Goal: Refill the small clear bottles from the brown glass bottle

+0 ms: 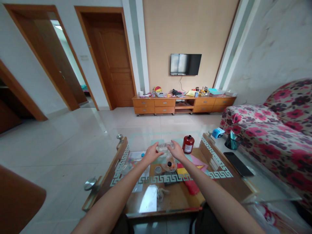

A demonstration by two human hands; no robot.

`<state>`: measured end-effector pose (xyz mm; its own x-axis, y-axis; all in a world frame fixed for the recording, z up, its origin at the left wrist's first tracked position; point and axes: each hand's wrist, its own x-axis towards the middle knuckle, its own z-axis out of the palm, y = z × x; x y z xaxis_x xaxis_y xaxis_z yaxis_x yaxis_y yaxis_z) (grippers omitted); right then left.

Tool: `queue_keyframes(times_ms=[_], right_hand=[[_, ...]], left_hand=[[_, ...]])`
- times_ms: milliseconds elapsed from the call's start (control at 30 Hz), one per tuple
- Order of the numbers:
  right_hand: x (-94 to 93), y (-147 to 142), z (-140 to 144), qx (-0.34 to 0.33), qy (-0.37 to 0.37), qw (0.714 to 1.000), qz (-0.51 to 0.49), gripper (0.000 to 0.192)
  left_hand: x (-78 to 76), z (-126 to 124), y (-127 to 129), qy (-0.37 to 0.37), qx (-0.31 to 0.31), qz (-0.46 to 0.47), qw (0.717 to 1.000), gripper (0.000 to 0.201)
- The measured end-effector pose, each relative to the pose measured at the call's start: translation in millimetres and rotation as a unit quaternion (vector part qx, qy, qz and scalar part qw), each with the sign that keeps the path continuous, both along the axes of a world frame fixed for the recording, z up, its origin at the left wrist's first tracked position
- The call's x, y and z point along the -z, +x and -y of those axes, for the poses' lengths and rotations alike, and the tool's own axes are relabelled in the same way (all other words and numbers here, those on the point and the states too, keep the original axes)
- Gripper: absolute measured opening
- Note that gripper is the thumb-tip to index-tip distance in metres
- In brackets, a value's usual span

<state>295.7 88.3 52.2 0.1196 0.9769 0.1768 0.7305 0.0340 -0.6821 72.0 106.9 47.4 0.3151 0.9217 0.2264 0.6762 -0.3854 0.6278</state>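
Both my arms reach forward over a glass-topped coffee table (136,198). My left hand (152,152) and my right hand (175,150) together hold a small clear glass object (163,147) between them, just above the table's far half. Directly below the hands stand a small clear bottle with a dark cap (169,165) and a small round jar (158,169). A dark red bottle with a black cap and white label (188,144) stands upright just right of my right hand. Red, pink and yellow paper sheets (188,170) lie under the glass.
On the table's right side lie a black phone (238,163), a black mesh pen cup (233,141) and a blue-white device (217,132). A floral sofa (275,130) stands at right. A TV (185,64) hangs above a wooden cabinet (182,104) across the tiled floor.
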Motion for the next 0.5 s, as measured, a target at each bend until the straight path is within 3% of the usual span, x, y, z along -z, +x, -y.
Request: queue_keyframes(times_ms=[100, 233, 367, 500], right_hand=[[5.7, 2, 1, -0.012, 0.004, 1.0, -0.011, 0.076], [3.8, 3, 9, -0.022, 0.013, 1.0, -0.001, 0.083], [-20.1, 0, 24, -0.046, 0.101, 0.991, 0.079, 0.077], [-47.7, -10, 37, -0.128, 0.191, 0.966, 0.118, 0.064]], left_hand=[[-7.9, 0, -17, 0.016, 0.006, -0.009, 1.0, 0.086], [-22.2, 3, -59, 0.057, 0.024, -0.066, 0.996, 0.06], [-33.0, 9, -99, 0.072, 0.043, -0.105, 0.991, 0.05], [-38.1, 13, -124, 0.077, 0.05, -0.143, 0.985, 0.05]])
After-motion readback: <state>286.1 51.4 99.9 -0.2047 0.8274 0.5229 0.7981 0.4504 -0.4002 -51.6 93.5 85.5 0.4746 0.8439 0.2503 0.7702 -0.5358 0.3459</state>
